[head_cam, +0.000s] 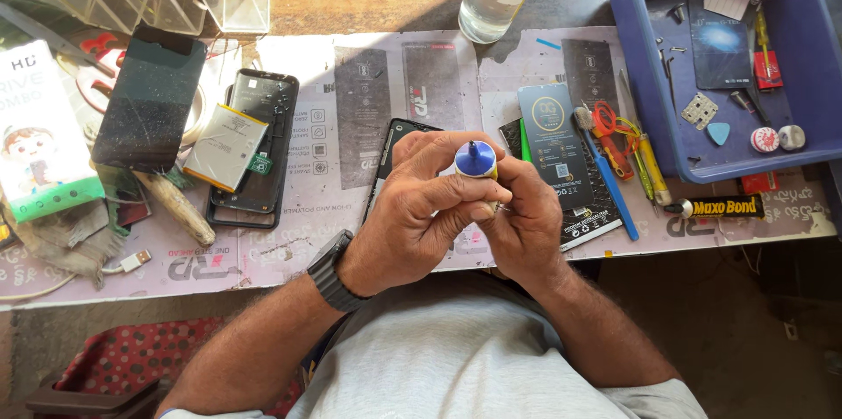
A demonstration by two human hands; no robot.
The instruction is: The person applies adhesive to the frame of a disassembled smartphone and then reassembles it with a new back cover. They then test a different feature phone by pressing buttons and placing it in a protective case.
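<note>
Both hands meet at the middle of the frame, just above my grey shirt. My left hand point(412, 209), the one with the dark watch, wraps its fingers around a small tube with a blue cap point(475, 159), and my right hand point(524, 217) closes on it from the other side, fingertips at the cap. The cap looks still on, so I judge the tube is not yet opened; nothing from it has gone anywhere that I can see.

Across the worktop point(289, 252), largest first: a blue tray point(640, 77) of small parts at the upper right, a dark phone screen point(149, 99) at the upper left, an opened phone body point(267, 112) beside it with a loose battery point(224, 147) lying on it. Another phone point(393, 143) lies flat just behind my left hand, partly hidden. A screwdriver with a blue handle point(614, 187) sits right of my hands, and a black glue tube point(719, 206) lies further right.
</note>
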